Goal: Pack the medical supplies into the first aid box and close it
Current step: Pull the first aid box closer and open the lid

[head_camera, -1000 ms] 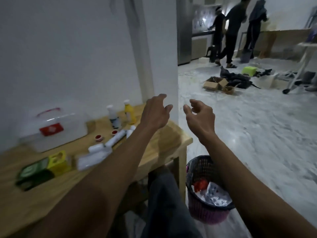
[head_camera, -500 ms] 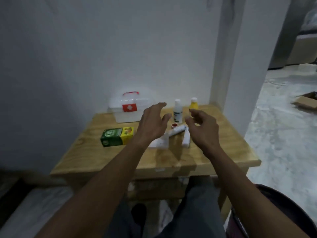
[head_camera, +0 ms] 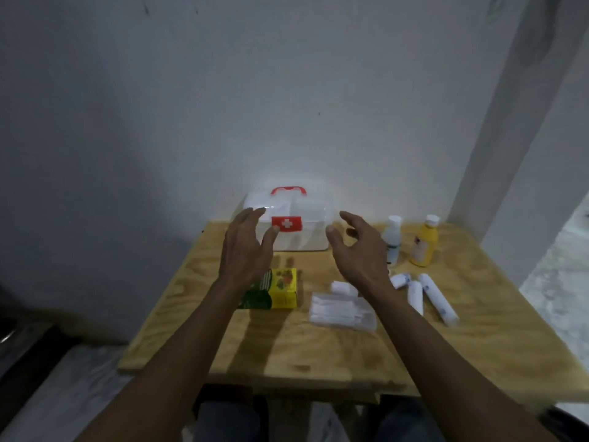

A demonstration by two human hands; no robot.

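A white first aid box (head_camera: 302, 224) with a red handle and a red cross label stands closed at the back of the wooden table (head_camera: 287, 339). My left hand (head_camera: 247, 247) hovers open at the box's front left corner. My right hand (head_camera: 358, 250) hovers open just right of the box, fingers curled, holding nothing. On the table lie a green and yellow carton (head_camera: 277, 290), a clear packet of white swabs (head_camera: 341, 311), several white bandage rolls (head_camera: 427, 291), a white bottle (head_camera: 392, 239) and a yellow bottle (head_camera: 424, 242).
The table stands against a white wall, with a white pillar (head_camera: 510, 154) at the right. Pale floor shows past the table's right edge. My knees (head_camera: 229, 419) are under the near edge.
The view has swung left from the room onto the table and drawn closer. Both hands have moved forward from over the supplies to either side of the first aid box.
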